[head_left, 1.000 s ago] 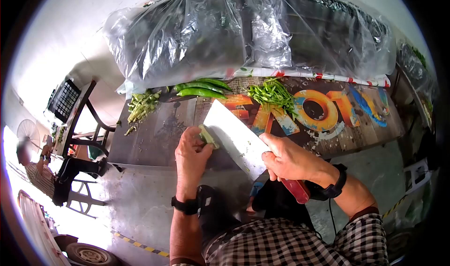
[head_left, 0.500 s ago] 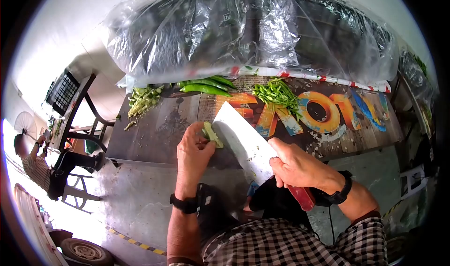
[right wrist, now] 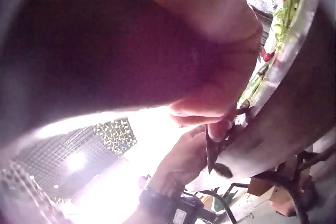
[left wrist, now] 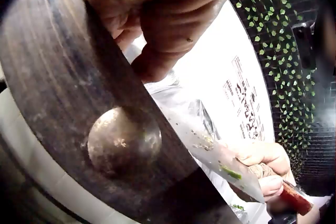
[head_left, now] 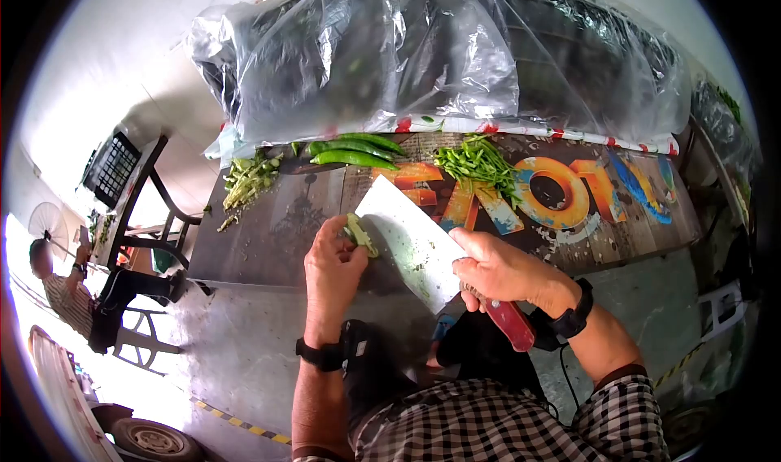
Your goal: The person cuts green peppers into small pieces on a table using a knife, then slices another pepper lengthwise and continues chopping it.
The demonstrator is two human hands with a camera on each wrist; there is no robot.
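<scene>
In the head view the left hand (head_left: pixel 332 268) pinches a pale green pepper piece (head_left: pixel 360 236) at the table's near edge. Just right of it the right hand (head_left: pixel 511 273) grips a broad cleaver (head_left: pixel 413 246) by its red handle (head_left: pixel 512 325), bits of green stuck to the blade. Whole green peppers (head_left: pixel 355 154) lie farther back, between a heap of pale trimmings (head_left: pixel 248 181) and a pile of cut green strips (head_left: pixel 480 167). The left wrist view shows the cleaver blade (left wrist: pixel 210 153) in the right hand (left wrist: pixel 265 163); the piece is hidden there.
Clear plastic sheeting (head_left: pixel 366 55) covers a bulky thing along the back of the wooden table (head_left: pixel 277 259). A seated person (head_left: pixel 69 299) is at the far left beside another table holding a black crate (head_left: pixel 114 169). A white stool (head_left: pixel 720 311) stands at the right.
Since half a second ago, the right hand and cleaver have shifted slightly left and up in the head view. The left hand still pinches the piece, in nearly the same place.
</scene>
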